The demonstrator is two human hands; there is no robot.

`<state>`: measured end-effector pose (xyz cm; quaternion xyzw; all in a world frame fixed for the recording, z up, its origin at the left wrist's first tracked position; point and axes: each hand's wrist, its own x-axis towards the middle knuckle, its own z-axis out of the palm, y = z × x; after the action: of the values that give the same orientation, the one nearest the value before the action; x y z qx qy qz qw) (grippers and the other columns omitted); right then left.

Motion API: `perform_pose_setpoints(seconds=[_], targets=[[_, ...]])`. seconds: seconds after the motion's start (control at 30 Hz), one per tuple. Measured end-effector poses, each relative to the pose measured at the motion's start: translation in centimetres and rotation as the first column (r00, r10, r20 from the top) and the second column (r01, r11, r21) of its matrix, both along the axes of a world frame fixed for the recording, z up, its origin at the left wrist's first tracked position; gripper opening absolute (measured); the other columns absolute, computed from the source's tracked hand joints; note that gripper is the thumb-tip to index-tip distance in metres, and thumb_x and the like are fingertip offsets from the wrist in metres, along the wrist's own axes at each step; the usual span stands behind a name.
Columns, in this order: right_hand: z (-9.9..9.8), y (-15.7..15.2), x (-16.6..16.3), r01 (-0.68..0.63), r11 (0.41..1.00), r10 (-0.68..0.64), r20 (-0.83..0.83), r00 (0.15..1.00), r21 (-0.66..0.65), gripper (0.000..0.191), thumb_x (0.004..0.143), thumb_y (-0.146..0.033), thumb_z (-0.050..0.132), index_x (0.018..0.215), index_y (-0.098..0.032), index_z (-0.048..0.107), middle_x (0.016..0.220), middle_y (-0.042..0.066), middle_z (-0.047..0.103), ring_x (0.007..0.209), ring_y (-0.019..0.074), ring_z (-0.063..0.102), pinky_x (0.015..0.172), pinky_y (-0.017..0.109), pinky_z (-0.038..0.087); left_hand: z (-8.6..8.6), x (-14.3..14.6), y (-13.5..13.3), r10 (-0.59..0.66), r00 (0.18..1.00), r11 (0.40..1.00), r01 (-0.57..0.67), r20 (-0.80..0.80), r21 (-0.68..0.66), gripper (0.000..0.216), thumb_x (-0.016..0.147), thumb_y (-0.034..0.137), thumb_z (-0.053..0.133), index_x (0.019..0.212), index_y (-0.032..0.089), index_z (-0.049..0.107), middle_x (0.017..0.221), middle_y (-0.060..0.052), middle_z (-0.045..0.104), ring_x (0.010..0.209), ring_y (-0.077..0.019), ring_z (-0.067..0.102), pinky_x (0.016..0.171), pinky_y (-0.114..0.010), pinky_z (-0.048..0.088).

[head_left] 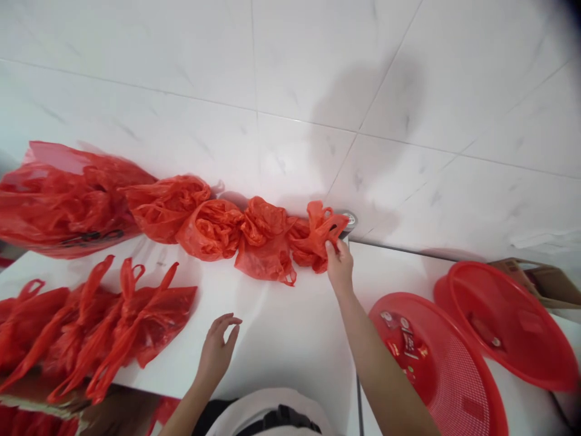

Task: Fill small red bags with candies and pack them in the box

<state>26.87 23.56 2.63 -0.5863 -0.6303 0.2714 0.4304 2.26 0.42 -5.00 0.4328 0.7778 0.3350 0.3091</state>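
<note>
My right hand (339, 261) reaches to the far edge of the white table (281, 327) and pinches the handle of the rightmost red plastic bag (315, 233). That bag ends a row of knotted red bags (213, 227) lined up against the tiled wall. My left hand (218, 348) hovers above the table nearer to me, fingers loosely curled and apart, holding nothing. A bunch of flat red bags (104, 324) with long handles lies to its left.
A big heap of red bags (63, 197) fills the far left. Two red plastic baskets (449, 369) (508, 324) sit on the right, with small items inside. A cardboard box (540, 281) stands behind them. White marble tiles (318, 91) back the table.
</note>
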Motion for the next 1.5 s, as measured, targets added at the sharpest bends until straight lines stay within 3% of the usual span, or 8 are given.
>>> perform_pose_setpoints(seconds=[0.1,0.27,0.33,0.7,1.07,1.2,1.3,1.5], targets=[[2.3,-4.4,0.8,-0.121,0.99,0.124,-0.04,0.991,0.07,0.028,0.092,-0.043,0.044,0.097,-0.021,0.062,0.097,0.008,0.063,0.092,0.0217,0.059,0.085,0.034,0.047,2.2,2.6,1.3,-0.003,0.941,0.998,0.021,0.339,-0.051,0.036,0.081,0.054,0.056,0.101,0.026,0.067,0.119,-0.009,0.064,0.111,-0.0282,0.06,0.091,-0.043,0.05],[0.7,-15.3,-0.2,-0.426,0.904,0.426,-0.006,0.905,-0.036,0.017,0.09,-0.023,0.051,0.099,-0.025,0.066,0.095,0.007,0.062,0.091,0.0214,0.058,0.08,0.034,0.049,7.2,6.8,3.2,-0.018,0.448,0.994,0.105,0.894,-0.032,0.053,0.088,0.059,0.049,0.128,0.025,0.056,0.136,-0.012,0.057,0.116,-0.0285,0.06,0.092,-0.045,0.051],[-0.2,-18.4,-0.3,-0.47,0.876,0.462,-0.092,0.882,-0.107,0.019,0.087,-0.02,0.054,0.1,-0.026,0.066,0.097,0.006,0.064,0.091,0.0207,0.059,0.078,0.034,0.05,8.1,7.9,3.1,-0.041,0.406,0.99,0.138,0.913,-0.017,0.046,0.085,0.048,0.062,0.122,0.02,0.062,0.127,-0.013,0.064,0.111,-0.0275,0.062,0.095,-0.044,0.05],[-0.6,-19.7,7.2,-0.018,0.949,-0.183,-0.597,0.781,-0.315,0.022,0.074,-0.037,0.069,0.09,-0.022,0.062,0.087,0.003,0.066,0.081,0.0193,0.062,0.072,0.031,0.05,7.2,5.6,0.4,0.327,0.312,0.903,-0.38,0.892,-0.198,0.014,0.071,0.001,0.069,0.077,0.013,0.069,0.082,-0.003,0.073,0.077,-0.0115,0.069,0.076,-0.021,0.057],[1.0,-20.8,7.8,0.302,0.953,-0.276,-0.435,0.857,-0.009,0.014,0.089,-0.028,0.048,0.099,-0.022,0.057,0.104,0.006,0.061,0.102,0.02,0.059,0.095,0.041,0.044,8.3,6.7,-1.3,0.271,0.354,0.943,-0.282,0.895,-0.174,0.015,0.073,0.017,0.073,0.083,0.017,0.061,0.088,-0.002,0.071,0.082,-0.0171,0.069,0.08,-0.034,0.057],[2.0,-20.8,7.2,-0.118,0.983,0.136,-0.132,0.982,0.139,0.018,0.092,-0.02,0.043,0.094,-0.023,0.061,0.097,0.006,0.065,0.097,0.0204,0.06,0.089,0.039,0.048,9.0,8.0,-1.4,0.159,0.424,0.983,-0.156,0.892,-0.102,0.019,0.072,0.027,0.074,0.083,0.018,0.06,0.086,-0.001,0.069,0.081,-0.0165,0.067,0.082,-0.035,0.054],[0.7,-20.5,5.8,-0.415,0.902,0.378,0.247,0.892,0.118,0.021,0.086,-0.016,0.051,0.096,-0.023,0.067,0.126,0.009,0.059,0.124,0.0275,0.047,0.103,0.049,0.038,9.5,8.8,-1.4,0.064,0.479,0.998,-0.047,0.875,-0.048,0.015,0.073,0.027,0.068,0.079,0.018,0.059,0.074,0.001,0.065,0.071,-0.0132,0.062,0.075,-0.03,0.052],[-2.9,-18.7,5.3,-0.417,0.885,0.464,0.48,0.745,-0.207,0.022,0.09,-0.016,0.049,0.089,-0.02,0.071,0.108,0.008,0.069,0.109,0.0248,0.058,0.108,0.051,0.028,9.2,7.5,-2.0,-0.055,0.652,0.997,0.079,0.756,0.005,0.01,0.073,0.029,0.055,0.072,0.019,0.053,0.057,0.006,0.045,0.053,-0.0093,0.039,0.054,-0.022,0.036]])
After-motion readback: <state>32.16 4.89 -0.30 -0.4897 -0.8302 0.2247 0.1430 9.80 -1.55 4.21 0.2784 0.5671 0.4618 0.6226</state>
